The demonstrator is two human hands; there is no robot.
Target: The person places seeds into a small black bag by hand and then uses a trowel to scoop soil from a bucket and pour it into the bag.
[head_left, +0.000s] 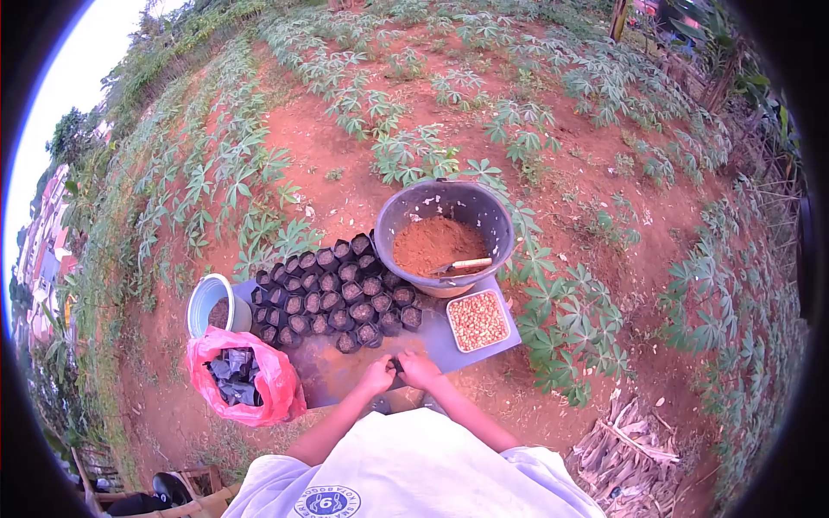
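Observation:
Close to my body, at the near edge of the table, my left hand [377,377] and my right hand [420,369] meet. Both have their fingers closed on a small black plastic seedling bag [397,366], mostly hidden by the fingers. Just beyond them stand rows of black seedling bags [348,293] filled with dark soil. A pink plastic bag [282,380] at the left holds folded black seedling bags [233,375]. To the right, a white square tray [478,320] is full of corn-like kernels.
A large dark bucket [499,220] of reddish soil [436,240] stands at the table's far side, with a trowel [467,264] in it. A light blue pail [197,304] stands left of the grey table [367,363]. Leafy plants surround the table; dry husks [623,449] lie right.

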